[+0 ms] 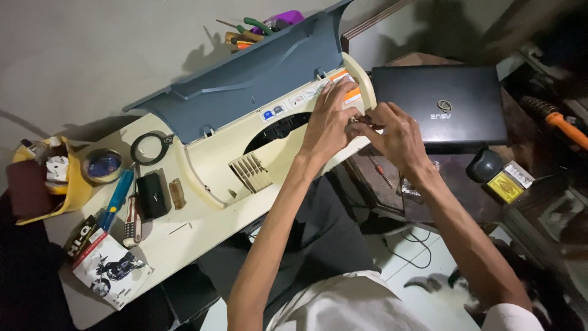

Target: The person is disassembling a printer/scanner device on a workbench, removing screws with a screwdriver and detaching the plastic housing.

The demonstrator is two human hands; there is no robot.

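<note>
A cream inkjet printer (220, 162) with a raised grey-blue lid (245, 79) lies across the cream table. My left hand (327, 119) rests flat on the printer's right end, fingers spread over the orange and white stickers (350, 93). My right hand (392, 132) is beside it at the printer's right edge, fingertips pinched on a small thin object that is too small to identify. Both forearms reach in from the lower right over my dark lap.
A closed black laptop (441, 104) lies right of the printer. A magnifier ring (150, 148), tape roll (102, 165), blue tool (117, 199), black case (151, 195) and booklet (113, 270) lie on the left. A tool cup (254, 27) stands behind; a soldering iron (560, 119) lies at far right.
</note>
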